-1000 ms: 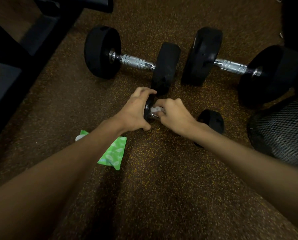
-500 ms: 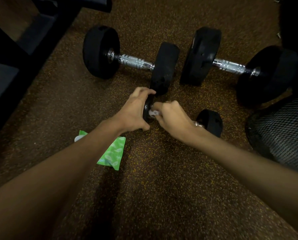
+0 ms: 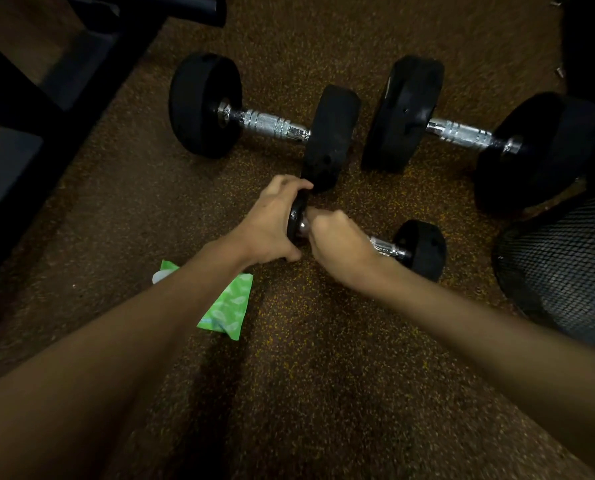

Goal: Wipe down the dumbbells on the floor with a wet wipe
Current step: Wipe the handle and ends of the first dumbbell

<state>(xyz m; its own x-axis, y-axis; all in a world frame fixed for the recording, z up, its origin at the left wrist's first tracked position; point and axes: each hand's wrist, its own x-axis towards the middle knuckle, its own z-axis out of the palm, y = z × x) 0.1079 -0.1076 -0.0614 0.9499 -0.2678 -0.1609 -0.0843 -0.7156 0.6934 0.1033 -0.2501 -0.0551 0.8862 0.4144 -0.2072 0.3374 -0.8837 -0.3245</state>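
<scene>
A small black dumbbell (image 3: 424, 249) with a chrome handle lies on the speckled floor in the middle. My left hand (image 3: 271, 223) clasps its left head. My right hand (image 3: 337, 244) is closed in a fist around the handle right beside that head. The wet wipe is almost wholly hidden inside the fist. Beyond them lie two large dumbbells side by side, one on the left (image 3: 271, 124) and one on the right (image 3: 462, 133), each with black heads and a knurled chrome bar.
A green pack of wipes (image 3: 230, 306) lies on the floor under my left forearm. A black mesh basket (image 3: 566, 278) stands at the right edge. A dark bench frame (image 3: 29, 98) runs along the left side.
My right hand has slid left along the small dumbbell's handle to the left head, baring the chrome by the right head. The white wipe, visible before, is now hidden. My left hand holds still.
</scene>
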